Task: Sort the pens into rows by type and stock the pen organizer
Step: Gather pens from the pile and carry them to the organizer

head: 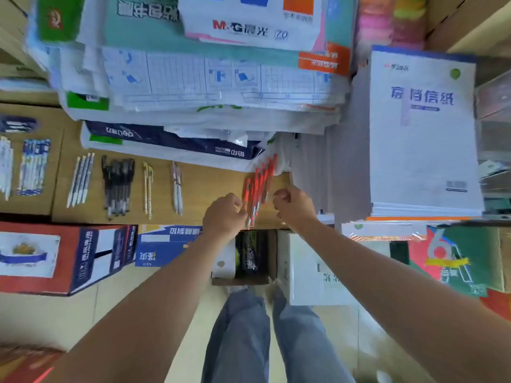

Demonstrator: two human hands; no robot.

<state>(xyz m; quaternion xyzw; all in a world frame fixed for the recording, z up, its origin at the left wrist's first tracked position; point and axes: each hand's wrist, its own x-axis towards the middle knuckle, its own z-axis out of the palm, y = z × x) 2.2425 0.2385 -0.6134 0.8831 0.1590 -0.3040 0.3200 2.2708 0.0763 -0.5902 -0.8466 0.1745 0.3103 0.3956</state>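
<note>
Wooden counter (210, 183) piled with paper reams (221, 87), cartons (41, 255) below.

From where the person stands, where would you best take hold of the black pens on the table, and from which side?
Take the black pens across mid-barrel, from above, fingers closing from left and right. They lie flat, side by side, pointing away, with bare table beside them on both sides.

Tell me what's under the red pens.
The red pens lie on the wooden shelf top. Their far ends overlap a white plastic-wrapped paper pack; whether they rest on it is unclear. The left hand covers part of their near ends.
</note>
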